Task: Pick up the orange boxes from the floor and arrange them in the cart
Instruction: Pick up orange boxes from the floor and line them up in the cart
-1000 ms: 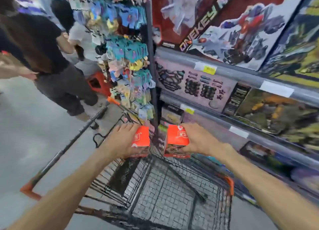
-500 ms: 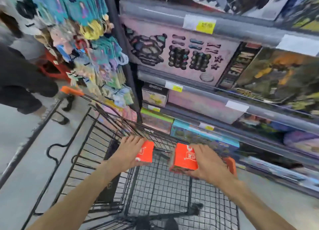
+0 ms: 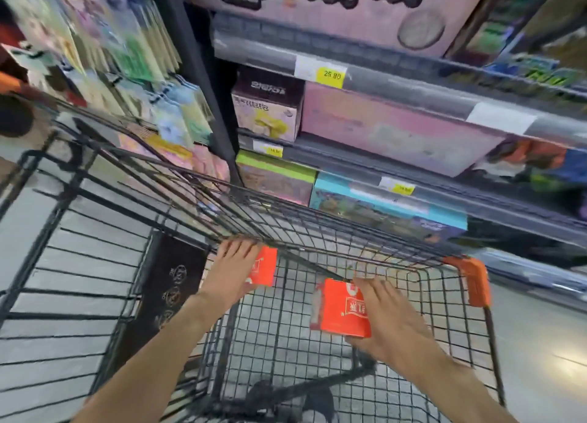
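Orange cardboard boxes: one in left hand grip, one in right hand grip.
Black wire cart: both boxes low inside, near far edge.
Progress: neither released yet, I judge.

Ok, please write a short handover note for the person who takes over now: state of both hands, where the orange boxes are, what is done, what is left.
Left hand: shut on a small orange cardboard box, low inside the black wire shopping cart, near its far left corner.
Right hand: shut on a second orange cardboard box with white print, also inside the basket, nearer the right side.
Done: both boxes are picked up and brought into the cart.
Left: set both down on the wire bottom side by side and let go. No other orange boxes show in the cart; the floor with any remaining ones is out of view.
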### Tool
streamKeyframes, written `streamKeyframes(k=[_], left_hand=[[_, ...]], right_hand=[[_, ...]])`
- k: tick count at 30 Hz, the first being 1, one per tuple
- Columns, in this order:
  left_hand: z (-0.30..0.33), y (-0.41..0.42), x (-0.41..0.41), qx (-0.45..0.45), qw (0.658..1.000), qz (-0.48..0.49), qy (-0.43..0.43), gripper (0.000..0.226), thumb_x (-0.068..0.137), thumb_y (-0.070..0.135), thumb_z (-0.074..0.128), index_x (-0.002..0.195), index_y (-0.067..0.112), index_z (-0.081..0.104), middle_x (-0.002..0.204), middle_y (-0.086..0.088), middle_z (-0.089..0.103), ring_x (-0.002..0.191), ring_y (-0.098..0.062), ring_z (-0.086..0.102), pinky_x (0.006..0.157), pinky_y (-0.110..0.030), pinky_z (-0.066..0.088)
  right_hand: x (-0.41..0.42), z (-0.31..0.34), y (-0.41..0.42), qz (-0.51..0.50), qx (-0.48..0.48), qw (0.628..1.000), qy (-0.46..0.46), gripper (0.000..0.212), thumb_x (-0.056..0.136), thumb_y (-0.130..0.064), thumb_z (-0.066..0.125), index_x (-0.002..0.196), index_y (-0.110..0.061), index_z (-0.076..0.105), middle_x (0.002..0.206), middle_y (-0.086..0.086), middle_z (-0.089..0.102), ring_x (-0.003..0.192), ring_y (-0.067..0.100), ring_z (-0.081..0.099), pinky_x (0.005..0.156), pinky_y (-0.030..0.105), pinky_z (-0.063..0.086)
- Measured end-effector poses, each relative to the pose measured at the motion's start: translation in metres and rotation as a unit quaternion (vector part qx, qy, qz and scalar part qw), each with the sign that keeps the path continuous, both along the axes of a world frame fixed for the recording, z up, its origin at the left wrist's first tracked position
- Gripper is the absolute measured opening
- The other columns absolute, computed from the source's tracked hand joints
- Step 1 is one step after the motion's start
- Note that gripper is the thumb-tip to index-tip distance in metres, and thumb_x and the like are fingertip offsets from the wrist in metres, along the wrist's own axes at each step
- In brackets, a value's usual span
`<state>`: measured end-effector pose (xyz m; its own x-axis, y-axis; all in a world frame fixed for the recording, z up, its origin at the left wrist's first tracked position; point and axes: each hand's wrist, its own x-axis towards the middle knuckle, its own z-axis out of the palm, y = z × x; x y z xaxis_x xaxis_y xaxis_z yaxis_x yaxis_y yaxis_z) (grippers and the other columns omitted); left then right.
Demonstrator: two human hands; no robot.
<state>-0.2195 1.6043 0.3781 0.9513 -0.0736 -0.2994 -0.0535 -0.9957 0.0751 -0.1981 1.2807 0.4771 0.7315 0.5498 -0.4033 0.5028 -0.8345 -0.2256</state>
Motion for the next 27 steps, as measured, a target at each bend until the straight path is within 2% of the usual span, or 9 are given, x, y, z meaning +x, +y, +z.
streamKeyframes(k=[2,6,9,10,13,15,20,24,27], left_hand=[[-0.013,0.001,0.007,-0.008,1.0,0.002,0.001,0.1,0.059,0.045,0.092,0.141,0.013,0.044,0.131,-0.01,0.054,0.124,-0.035,0.051,0.114,-0.053,0.031],[-0.032,0.006,0.015,-0.021,1.0,0.008,-0.015,0.098,0.06,0.033,0.092,0.143,0.013,0.044,0.132,-0.013,0.049,0.126,-0.035,0.045,0.119,-0.053,0.022],[-0.042,0.013,0.019,-0.027,0.998,0.04,-0.035,0.1,0.059,0.031,0.094,0.143,0.014,0.043,0.131,-0.017,0.046,0.124,-0.035,0.038,0.115,-0.053,0.031],[-0.045,0.015,0.019,-0.028,0.998,0.047,-0.039,0.101,0.06,0.033,0.094,0.144,0.015,0.041,0.131,-0.018,0.046,0.123,-0.036,0.038,0.114,-0.053,0.033],[-0.046,0.017,0.016,-0.024,0.998,0.061,-0.015,0.105,0.071,0.039,0.087,0.153,0.02,0.024,0.142,-0.017,0.035,0.135,-0.037,0.031,0.119,-0.05,0.024],[-0.043,0.018,0.012,-0.023,0.997,0.07,-0.009,0.106,0.074,0.037,0.085,0.155,0.021,0.019,0.145,-0.017,0.032,0.138,-0.036,0.028,0.12,-0.047,0.021],[-0.028,0.026,0.0,-0.053,0.996,0.07,-0.029,0.092,0.08,0.023,0.079,0.153,0.021,0.025,0.15,-0.013,0.029,0.141,-0.031,0.027,0.121,-0.047,0.026],[-0.027,0.035,-0.01,-0.063,0.995,0.074,-0.022,0.091,0.081,0.022,0.078,0.154,0.021,0.023,0.153,-0.011,0.026,0.142,-0.028,0.027,0.119,-0.047,0.031],[-0.028,0.039,-0.014,-0.072,0.995,0.06,-0.036,0.083,0.084,0.021,0.074,0.153,0.019,0.028,0.151,-0.012,0.029,0.139,-0.029,0.032,0.117,-0.044,0.032]], right_hand=[[-0.004,-0.015,-0.001,-0.001,0.006,1.0,-0.006,0.1,0.076,-0.069,0.065,0.151,-0.018,0.023,0.142,-0.002,0.041,0.129,0.016,0.04,0.115,0.033,0.031],[-0.011,-0.038,0.001,-0.007,0.012,1.0,-0.012,0.101,0.074,-0.069,0.069,0.149,-0.017,0.026,0.138,-0.002,0.044,0.126,0.016,0.042,0.113,0.035,0.036],[-0.013,-0.05,0.008,-0.01,0.005,1.0,-0.016,0.102,0.072,-0.068,0.072,0.148,-0.015,0.028,0.135,-0.002,0.046,0.125,0.017,0.044,0.113,0.039,0.038],[-0.013,-0.052,0.011,-0.01,0.005,1.0,-0.018,0.101,0.073,-0.066,0.073,0.148,-0.014,0.029,0.135,-0.001,0.046,0.125,0.017,0.045,0.113,0.041,0.038],[-0.011,-0.055,0.02,-0.011,0.007,1.0,-0.018,0.097,0.078,-0.064,0.068,0.15,-0.016,0.025,0.139,-0.001,0.042,0.129,0.017,0.041,0.117,0.038,0.032],[-0.007,-0.055,0.029,-0.011,0.008,1.0,-0.028,0.098,0.078,-0.064,0.069,0.151,-0.017,0.022,0.141,-0.002,0.041,0.129,0.016,0.039,0.118,0.036,0.03],[0.007,-0.059,0.065,-0.029,0.01,0.998,-0.06,0.101,0.071,-0.057,0.079,0.149,-0.016,0.029,0.136,-0.001,0.044,0.124,0.02,0.041,0.112,0.038,0.036],[0.02,-0.077,0.098,-0.061,0.007,0.994,-0.091,0.097,0.068,-0.054,0.083,0.145,-0.017,0.036,0.131,0.004,0.045,0.12,0.025,0.043,0.108,0.042,0.038],[0.027,-0.094,0.12,-0.09,-0.004,0.99,-0.111,0.097,0.066,-0.047,0.086,0.145,-0.018,0.037,0.133,0.01,0.045,0.122,0.03,0.041,0.106,0.045,0.037]])
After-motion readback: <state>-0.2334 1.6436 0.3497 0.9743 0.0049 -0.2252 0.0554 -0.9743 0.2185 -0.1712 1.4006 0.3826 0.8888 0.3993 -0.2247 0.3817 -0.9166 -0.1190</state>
